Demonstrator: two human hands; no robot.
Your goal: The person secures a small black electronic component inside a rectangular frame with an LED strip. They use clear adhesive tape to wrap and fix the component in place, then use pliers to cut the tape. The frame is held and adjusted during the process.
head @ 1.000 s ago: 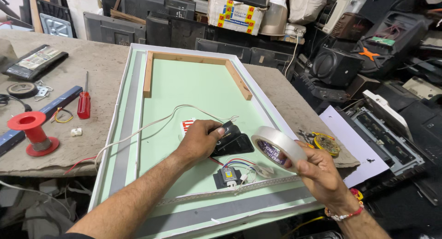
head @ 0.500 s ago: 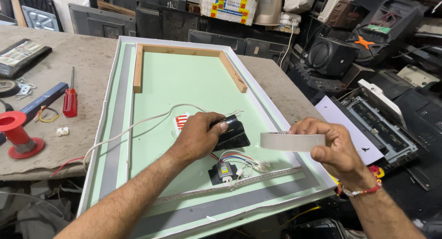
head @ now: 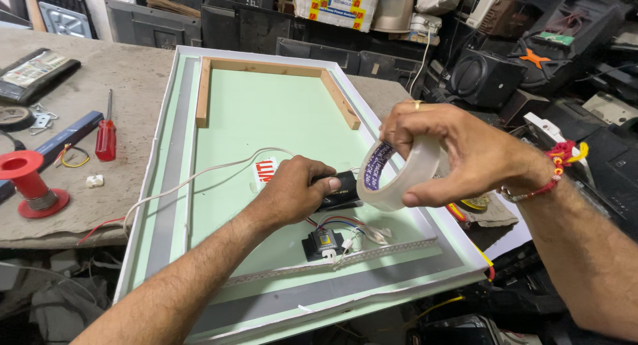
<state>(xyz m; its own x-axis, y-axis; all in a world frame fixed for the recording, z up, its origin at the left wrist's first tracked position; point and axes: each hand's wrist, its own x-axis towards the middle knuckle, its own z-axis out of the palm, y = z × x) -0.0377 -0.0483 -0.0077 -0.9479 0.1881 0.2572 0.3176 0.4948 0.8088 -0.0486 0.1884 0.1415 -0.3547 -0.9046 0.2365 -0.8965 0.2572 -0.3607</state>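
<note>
From the head camera, your left hand (head: 292, 189) presses flat on the black adapter block (head: 339, 191), fingers curled down over it, holding it against the pale green panel (head: 266, 112). Your right hand (head: 458, 152) grips the roll of clear tape (head: 397, 173) between thumb below and fingers above, raised just right of your left fingertips. No strip looks pulled off the roll, and I see no tape across the block, so by my judgement the fixing is barely begun: block placed and held, taping left to do.

Just below your left fingers sits a small black module (head: 323, 242) with red, blue and white leads, loose on the panel. A white cable (head: 199, 177) runs off left past your wrist.

As for holders, the panel's raised white rim (head: 156, 179) acts as a shallow tray: inside lie the block, module, cable and a wooden frame (head: 266, 67) well beyond your fingertips. A red screwdriver (head: 105, 134) and red spool (head: 30, 182) lie outside it, far left.
</note>
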